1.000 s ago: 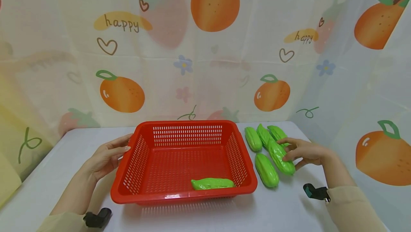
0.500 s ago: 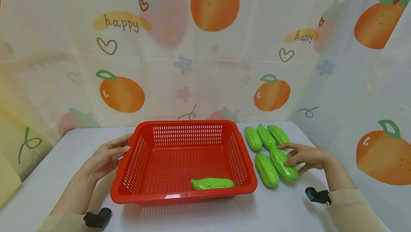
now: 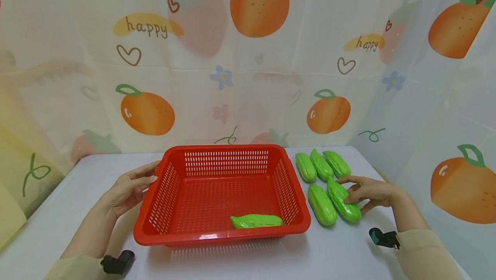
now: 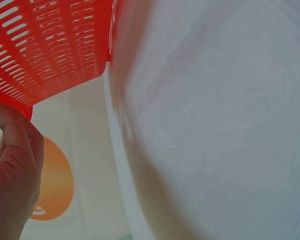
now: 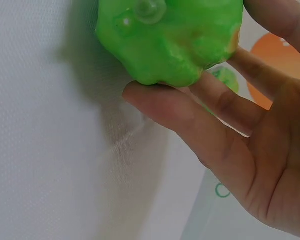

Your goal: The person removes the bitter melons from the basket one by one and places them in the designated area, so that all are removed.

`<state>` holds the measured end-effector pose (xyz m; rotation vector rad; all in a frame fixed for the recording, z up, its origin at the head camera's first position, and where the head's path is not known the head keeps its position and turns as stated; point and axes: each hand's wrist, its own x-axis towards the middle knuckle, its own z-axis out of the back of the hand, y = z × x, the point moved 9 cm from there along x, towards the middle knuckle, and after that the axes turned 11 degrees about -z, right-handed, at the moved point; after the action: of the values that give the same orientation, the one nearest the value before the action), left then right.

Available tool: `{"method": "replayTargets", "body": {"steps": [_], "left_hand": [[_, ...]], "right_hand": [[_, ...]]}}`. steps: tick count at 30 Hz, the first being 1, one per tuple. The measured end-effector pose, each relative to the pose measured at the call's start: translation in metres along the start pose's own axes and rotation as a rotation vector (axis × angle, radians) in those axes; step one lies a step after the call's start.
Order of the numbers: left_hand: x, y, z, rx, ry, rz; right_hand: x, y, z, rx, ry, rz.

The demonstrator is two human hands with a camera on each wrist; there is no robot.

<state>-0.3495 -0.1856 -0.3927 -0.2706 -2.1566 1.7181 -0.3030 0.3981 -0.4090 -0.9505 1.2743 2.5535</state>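
My left hand (image 3: 131,187) grips the left rim of a red plastic basket (image 3: 221,150), its thumb at the rim. In the left wrist view the fingers (image 4: 12,130) meet the basket's slotted wall (image 4: 55,45). My right hand (image 3: 370,191) holds a glossy green bitter melon (image 3: 342,200), thumb on the near side and fingers over the far side. The right wrist view shows the melon's lobed end (image 5: 165,45) close over the white surface, with the thumb under it. Another bitter melon (image 3: 257,221) lies inside the basket, along its front wall.
Several more bitter melons (image 3: 322,205) lie on the white table (image 3: 240,262) right of the basket, some in a row (image 3: 321,164) at the back. A fruit-printed curtain (image 3: 248,77) hangs behind the table and along its right side.
My right hand has drawn its bitter melon toward me and slightly right, away from the back row it overlapped. The left hand and the basket have stayed in place.
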Motion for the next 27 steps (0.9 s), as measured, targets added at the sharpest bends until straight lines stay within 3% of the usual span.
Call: {"method": "replayTargets", "body": {"steps": [27], "left_hand": [[0.0004,0.0013,0.0014,-0.015,0.002,-0.011]], "right_hand": [[-0.0032,-0.0011,0.0024,-0.025,-0.031,-0.02]]}}
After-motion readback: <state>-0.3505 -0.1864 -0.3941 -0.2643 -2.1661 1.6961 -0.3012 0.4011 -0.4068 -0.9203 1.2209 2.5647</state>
